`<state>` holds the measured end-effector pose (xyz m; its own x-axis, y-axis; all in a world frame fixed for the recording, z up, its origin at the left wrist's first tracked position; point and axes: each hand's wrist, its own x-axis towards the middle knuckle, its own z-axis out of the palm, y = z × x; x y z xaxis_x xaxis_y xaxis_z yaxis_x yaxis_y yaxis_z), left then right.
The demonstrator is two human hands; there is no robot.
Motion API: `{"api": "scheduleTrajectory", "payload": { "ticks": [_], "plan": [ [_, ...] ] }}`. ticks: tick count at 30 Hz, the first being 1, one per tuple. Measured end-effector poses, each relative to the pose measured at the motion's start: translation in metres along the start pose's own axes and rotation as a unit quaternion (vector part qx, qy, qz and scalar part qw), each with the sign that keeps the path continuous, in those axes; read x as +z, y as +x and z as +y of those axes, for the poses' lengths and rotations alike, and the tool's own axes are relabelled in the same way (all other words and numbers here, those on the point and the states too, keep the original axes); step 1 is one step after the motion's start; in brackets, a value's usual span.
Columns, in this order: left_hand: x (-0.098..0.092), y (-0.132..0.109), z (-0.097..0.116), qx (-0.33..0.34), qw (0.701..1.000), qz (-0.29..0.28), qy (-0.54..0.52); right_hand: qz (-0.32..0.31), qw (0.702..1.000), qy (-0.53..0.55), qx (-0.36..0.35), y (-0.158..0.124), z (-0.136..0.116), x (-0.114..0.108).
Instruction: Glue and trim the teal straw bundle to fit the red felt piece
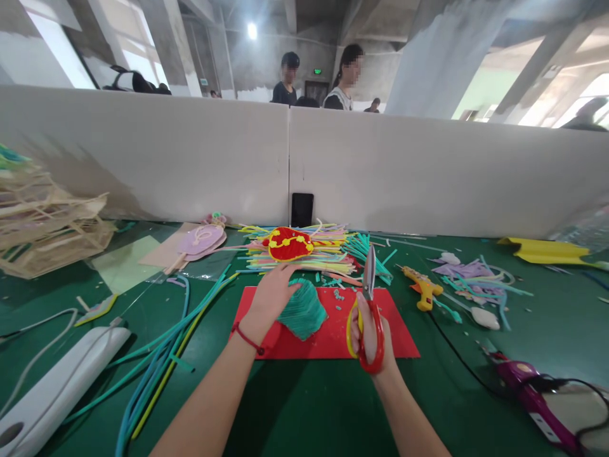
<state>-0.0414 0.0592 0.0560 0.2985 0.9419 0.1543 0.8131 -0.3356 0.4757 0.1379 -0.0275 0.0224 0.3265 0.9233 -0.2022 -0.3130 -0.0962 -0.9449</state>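
Observation:
My left hand (276, 295) grips the upper left edge of a teal ribbed piece (304, 311), its thumb lying over the near face. The piece looks built from rows of fuzzy strips, like pipe cleaners, and is held over a red sheet (397, 333). In my right hand (386, 336) are scissors (373, 339) with red and yellow handles. Their blades point up and away, a little right of the teal piece and apart from it. Small teal clippings (339, 295) lie on the sheet between the two. Fingers of the left hand are partly hidden behind the piece.
Behind lie bundled coloured pipe cleaners (257, 260) and a red-and-yellow fan-shaped piece (289, 244). A yellow glue gun (422, 289) and a purple corded tool (528, 387) stand right. Long strips (178, 336) and a white power strip (61, 381) lie left. A white partition (190, 152) closes the back.

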Motion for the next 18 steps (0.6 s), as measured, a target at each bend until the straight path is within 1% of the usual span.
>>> {"api": "scheduleTrajectory", "payload": {
  "ticks": [2,5,8,11,15,18],
  "plan": [
    [0.001,0.001,-0.001,0.017,1.000,0.005,-0.016,-0.001,1.000,-0.002,0.004,0.000,0.000,0.000],
    [0.001,0.001,-0.001,0.020,0.999,-0.033,-0.039,-0.003,1.000,-0.002,0.005,0.000,0.001,0.000],
    [0.001,-0.001,0.004,0.034,0.995,-0.077,-0.057,-0.002,1.000,0.000,0.009,0.001,0.001,0.000],
    [0.005,-0.005,0.011,0.041,0.986,-0.144,-0.079,-0.004,1.000,-0.007,0.015,0.002,0.002,0.000],
    [0.018,-0.011,0.015,0.023,0.966,-0.244,-0.087,0.003,1.000,-0.016,0.012,0.002,0.002,0.000],
    [0.025,-0.014,0.014,0.027,0.953,-0.291,-0.082,0.006,1.000,-0.019,0.011,0.000,0.000,0.002]
  ]
}}
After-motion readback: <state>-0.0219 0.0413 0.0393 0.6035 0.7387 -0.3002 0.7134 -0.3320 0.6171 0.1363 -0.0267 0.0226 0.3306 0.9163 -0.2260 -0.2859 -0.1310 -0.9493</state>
